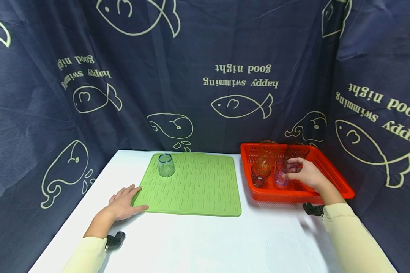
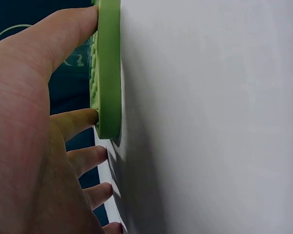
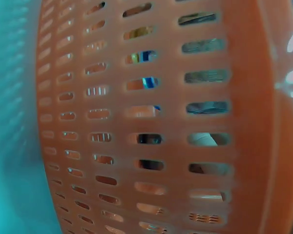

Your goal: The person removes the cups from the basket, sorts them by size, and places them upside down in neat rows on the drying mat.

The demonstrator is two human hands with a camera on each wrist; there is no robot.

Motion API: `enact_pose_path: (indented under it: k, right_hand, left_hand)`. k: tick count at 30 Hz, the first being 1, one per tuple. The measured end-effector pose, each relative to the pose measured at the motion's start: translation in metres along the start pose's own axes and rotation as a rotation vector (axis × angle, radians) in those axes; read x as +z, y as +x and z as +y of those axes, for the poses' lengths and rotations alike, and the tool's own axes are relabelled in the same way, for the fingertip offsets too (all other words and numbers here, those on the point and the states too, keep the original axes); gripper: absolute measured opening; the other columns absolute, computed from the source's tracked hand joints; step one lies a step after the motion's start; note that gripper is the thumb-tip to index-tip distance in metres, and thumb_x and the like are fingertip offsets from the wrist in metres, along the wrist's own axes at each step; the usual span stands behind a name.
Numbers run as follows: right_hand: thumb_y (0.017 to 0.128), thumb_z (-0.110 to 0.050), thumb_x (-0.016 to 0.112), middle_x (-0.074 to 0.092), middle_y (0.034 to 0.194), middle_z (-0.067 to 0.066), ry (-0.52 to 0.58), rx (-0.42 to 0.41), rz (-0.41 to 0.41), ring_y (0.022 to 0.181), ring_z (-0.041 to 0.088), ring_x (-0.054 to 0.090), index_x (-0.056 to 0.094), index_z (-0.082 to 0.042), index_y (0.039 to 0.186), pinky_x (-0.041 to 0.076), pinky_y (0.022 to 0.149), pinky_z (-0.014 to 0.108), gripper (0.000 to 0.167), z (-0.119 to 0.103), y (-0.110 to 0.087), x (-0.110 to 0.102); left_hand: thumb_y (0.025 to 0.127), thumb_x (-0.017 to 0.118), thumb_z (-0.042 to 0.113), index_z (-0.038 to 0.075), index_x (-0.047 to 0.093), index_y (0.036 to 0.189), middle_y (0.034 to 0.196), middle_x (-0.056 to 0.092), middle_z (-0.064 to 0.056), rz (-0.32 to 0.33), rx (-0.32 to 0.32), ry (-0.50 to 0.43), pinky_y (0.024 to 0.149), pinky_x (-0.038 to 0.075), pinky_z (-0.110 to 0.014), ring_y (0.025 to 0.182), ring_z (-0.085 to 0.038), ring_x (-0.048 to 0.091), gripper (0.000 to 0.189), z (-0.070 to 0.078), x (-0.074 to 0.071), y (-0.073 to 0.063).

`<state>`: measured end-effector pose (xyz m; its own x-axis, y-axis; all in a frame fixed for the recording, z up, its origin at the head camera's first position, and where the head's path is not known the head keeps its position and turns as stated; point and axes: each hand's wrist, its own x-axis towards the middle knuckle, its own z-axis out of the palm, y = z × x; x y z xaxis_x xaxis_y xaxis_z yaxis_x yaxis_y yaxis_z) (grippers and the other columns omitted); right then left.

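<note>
From the head camera: a white table [image 1: 205,242] backed by a navy curtain [image 1: 177,76] printed with fish, with a red slotted plastic basket [image 1: 294,197] on the right and a green ridged drying mat [image 1: 198,189] on the left. Inside the basket, a purple-tinted drinking glass [image 1: 281,178] beside a small dark tumbler [image 1: 260,174], with a tall amber glass [image 1: 267,149] and a tall dark glass [image 1: 298,149] behind. At the purple glass, the right hand [image 1: 305,173], curved near its upper part; impossible to tell from here whether gripping it or only about to. Near the mat's far left corner, a clear bluish glass [image 1: 166,168], apparently upside down, narrower end up. At the mat's near left corner, the left hand [image 1: 122,204], spread and relaxed, grasping nothing. Step in hand, by the look of it: taking hold of the purple glass. Called for next, most likely: a secure pinch and a straight lift clear of the neighbouring glasses and the basket rim. From the left wrist: thumb [image 2: 63,36] and index fingertip [image 2: 90,117] touching the mat, remaining fingers [image 2: 90,158] spread past its corner. From the right wrist: close up, the basket's slotted side, orange-looking here, filling most of the view; no sight of the right hand or the purple glass, hence no help in judging the grip.
</note>
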<state>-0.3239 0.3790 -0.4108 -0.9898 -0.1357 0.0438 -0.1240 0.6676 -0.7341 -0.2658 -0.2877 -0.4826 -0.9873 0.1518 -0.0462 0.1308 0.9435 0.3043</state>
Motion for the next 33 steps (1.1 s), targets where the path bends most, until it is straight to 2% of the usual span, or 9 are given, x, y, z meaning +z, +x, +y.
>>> enact_pose_path:
  k: [4, 9, 16, 25, 33]
  right_hand:
    - [0.089, -0.025, 0.082, 0.061, 0.129, 0.030, 0.040, 0.006, 0.027, 0.094, 0.006, 0.064, 0.044, 0.006, 0.144, 0.058, 0.078, 0.016, 0.074, -0.005, -0.006, 0.000]
    - [0.088, -0.027, 0.082, 0.062, 0.129, 0.028, 0.026, -0.012, 0.056, 0.092, 0.002, 0.062, 0.045, 0.003, 0.145, 0.057, 0.078, 0.016, 0.074, -0.008, -0.012, 0.001]
    - [0.088, -0.034, 0.082, 0.059, 0.137, 0.025, 0.038, -0.014, 0.082, 0.101, 0.007, 0.061, 0.044, -0.002, 0.148, 0.056, 0.080, 0.015, 0.078, -0.017, -0.022, 0.002]
    - [0.090, -0.022, 0.081, 0.051, 0.141, 0.021, 0.191, -0.106, 0.093, 0.101, 0.001, 0.064, 0.042, -0.002, 0.147, 0.059, 0.081, 0.017, 0.071, -0.028, -0.033, 0.007]
    - [0.089, -0.015, 0.082, 0.052, 0.135, 0.019, 0.226, -0.190, 0.127, 0.102, 0.001, 0.065, 0.046, -0.001, 0.144, 0.060, 0.080, 0.018, 0.067, -0.042, -0.040, 0.015]
  left_hand:
    - [0.085, 0.070, 0.065, 0.004, 0.043, 0.153, 0.160, 0.033, -0.031, 0.008, 0.004, 0.000, 0.112, 0.022, -0.081, 0.146, -0.060, 0.026, 0.096, 0.000, 0.000, 0.000]
    - [0.085, 0.070, 0.066, 0.004, 0.043, 0.153, 0.160, 0.034, -0.031, 0.016, 0.010, 0.004, 0.112, 0.023, -0.081, 0.145, -0.060, 0.027, 0.096, 0.000, 0.000, -0.001]
    - [0.085, 0.069, 0.066, 0.004, 0.043, 0.153, 0.160, 0.034, -0.031, 0.021, 0.013, -0.004, 0.111, 0.022, -0.081, 0.145, -0.060, 0.027, 0.096, -0.001, 0.001, 0.000]
    - [0.085, 0.070, 0.065, 0.003, 0.044, 0.152, 0.159, 0.034, -0.032, 0.027, 0.016, -0.007, 0.111, 0.023, -0.081, 0.145, -0.061, 0.027, 0.095, 0.000, 0.001, -0.001]
    - [0.085, 0.070, 0.065, 0.003, 0.044, 0.152, 0.159, 0.034, -0.032, 0.030, 0.018, -0.006, 0.111, 0.024, -0.081, 0.144, -0.061, 0.028, 0.095, -0.001, 0.001, -0.003]
